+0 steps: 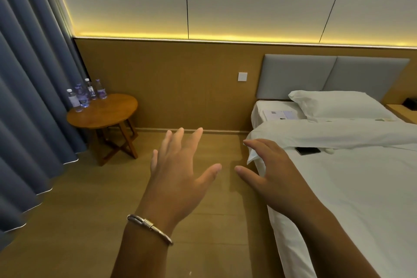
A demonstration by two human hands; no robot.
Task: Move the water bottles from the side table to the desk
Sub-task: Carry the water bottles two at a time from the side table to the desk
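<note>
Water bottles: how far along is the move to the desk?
Done: nothing visible. All four clear plastic water bottles stand on the round wooden side table by the curtain. In hand: nothing; the left hand and right hand are open and empty. Left: carrying all four; no desk is in view.
</note>
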